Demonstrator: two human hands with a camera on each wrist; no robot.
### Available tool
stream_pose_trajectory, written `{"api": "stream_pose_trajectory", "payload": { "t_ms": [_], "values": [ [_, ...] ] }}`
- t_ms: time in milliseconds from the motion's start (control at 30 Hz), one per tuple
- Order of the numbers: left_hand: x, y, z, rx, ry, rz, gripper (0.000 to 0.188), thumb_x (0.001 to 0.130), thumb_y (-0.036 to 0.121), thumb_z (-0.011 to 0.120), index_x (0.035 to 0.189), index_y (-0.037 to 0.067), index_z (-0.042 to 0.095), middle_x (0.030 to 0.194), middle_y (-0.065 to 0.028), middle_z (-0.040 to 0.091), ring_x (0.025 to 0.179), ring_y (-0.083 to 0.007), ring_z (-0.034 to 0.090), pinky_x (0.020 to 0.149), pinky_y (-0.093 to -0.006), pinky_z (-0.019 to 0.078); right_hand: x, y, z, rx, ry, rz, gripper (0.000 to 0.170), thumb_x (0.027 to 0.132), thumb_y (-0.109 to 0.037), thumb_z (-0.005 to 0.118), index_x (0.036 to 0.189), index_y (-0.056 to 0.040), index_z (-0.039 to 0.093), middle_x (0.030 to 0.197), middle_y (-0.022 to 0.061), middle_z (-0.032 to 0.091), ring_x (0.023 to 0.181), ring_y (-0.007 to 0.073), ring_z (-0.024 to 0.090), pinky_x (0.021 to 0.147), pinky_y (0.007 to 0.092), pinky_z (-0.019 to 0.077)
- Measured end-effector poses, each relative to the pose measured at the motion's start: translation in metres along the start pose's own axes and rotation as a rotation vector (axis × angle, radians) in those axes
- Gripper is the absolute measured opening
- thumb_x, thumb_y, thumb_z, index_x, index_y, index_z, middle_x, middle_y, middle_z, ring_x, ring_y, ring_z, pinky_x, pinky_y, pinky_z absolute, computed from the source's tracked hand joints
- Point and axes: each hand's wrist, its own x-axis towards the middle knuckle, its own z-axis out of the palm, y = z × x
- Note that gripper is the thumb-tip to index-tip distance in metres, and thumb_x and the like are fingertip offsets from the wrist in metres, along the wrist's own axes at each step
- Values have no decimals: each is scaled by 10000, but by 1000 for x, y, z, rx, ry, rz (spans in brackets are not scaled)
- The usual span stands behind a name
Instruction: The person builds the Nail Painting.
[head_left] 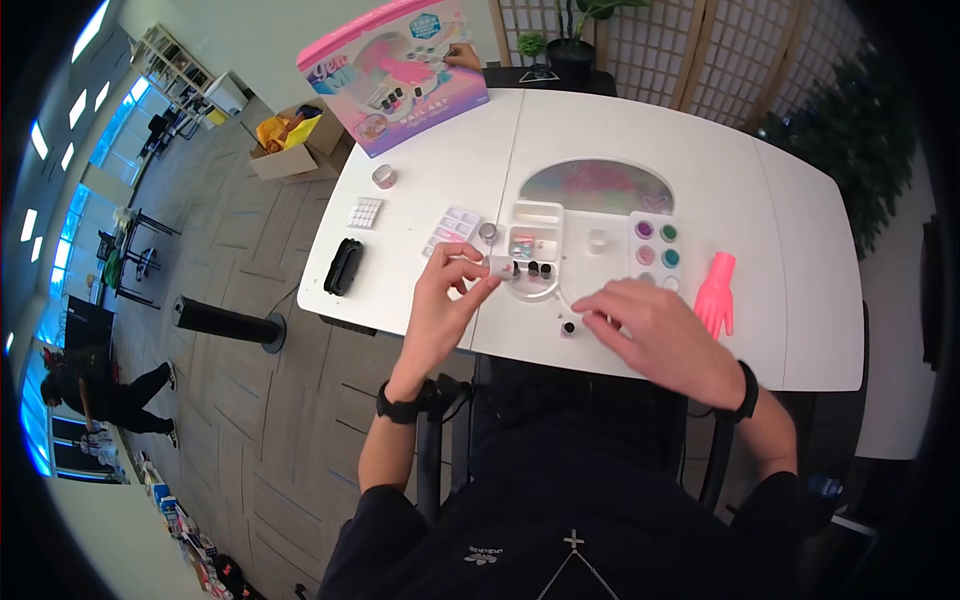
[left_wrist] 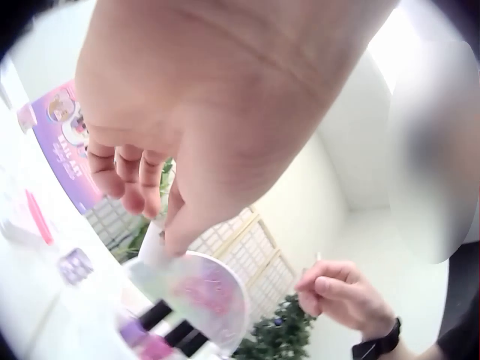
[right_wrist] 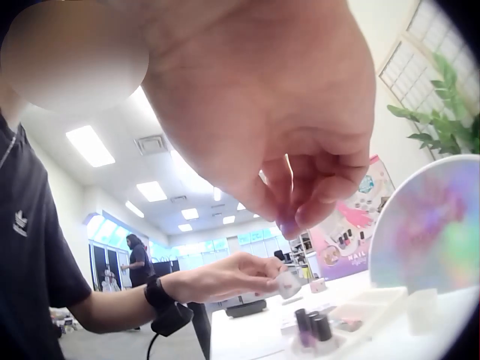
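My left hand [head_left: 445, 300] pinches a small whitish translucent piece [right_wrist: 288, 283] between thumb and fingertips, over the near left side of the white tray [head_left: 536, 212]. Several small nail polish bottles [right_wrist: 321, 328] with black caps stand in the tray. To the right, my right hand [head_left: 660, 330] is raised over the table's near side, thumb and index finger together. A thin pale stick [left_wrist: 318, 257] pokes up from its fingertips; most of it is hidden by the fingers. One more black-capped nail polish bottle [head_left: 568, 329] stands between the hands near the table edge.
Behind the tray is an iridescent half-round panel [head_left: 598, 188]. Glitter pots [head_left: 643, 230] and a pink model hand [head_left: 716, 295] lie right. At left are a black case [head_left: 343, 267], a small jar [head_left: 384, 177], a white sheet of pieces [head_left: 366, 212] and the nail art box [head_left: 400, 75].
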Motion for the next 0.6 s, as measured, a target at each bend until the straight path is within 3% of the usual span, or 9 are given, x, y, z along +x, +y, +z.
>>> {"api": "stream_pose_trajectory", "payload": {
  "t_ms": [100,267,433,600],
  "values": [
    [-26,9,14,-268,21,-18,91,973,87,833,981,3,797,1254,-43,631,873,-67,547,769,-242,463,-21,-26,13,35,51,23,176,1005,-111,733,1161,-38,770,939,119,709,883,303,723,761,415,595],
    [-53,25,42,-564,-35,-83,71,1015,28,774,953,-7,774,1253,-30,608,983,-67,565,858,-241,462,-33,-31,59,-78,331,-137,480,872,-43,867,1335,-63,744,1070,50,660,867,221,678,748,358,591],
    [-63,31,54,-682,-77,-120,160,1066,68,732,927,-9,749,1288,-36,598,1063,-88,584,912,-265,478,-32,-23,75,-164,408,-129,479,866,-57,878,1323,-41,735,1010,49,646,834,223,664,723,368,571],
    [-65,21,59,-743,-152,-57,118,1042,40,723,939,-10,752,1399,-72,589,1205,-145,561,983,-293,488,-33,-18,72,-122,401,-100,430,879,-56,871,1287,-48,735,969,54,636,813,233,657,699,376,557]
  ]
}}
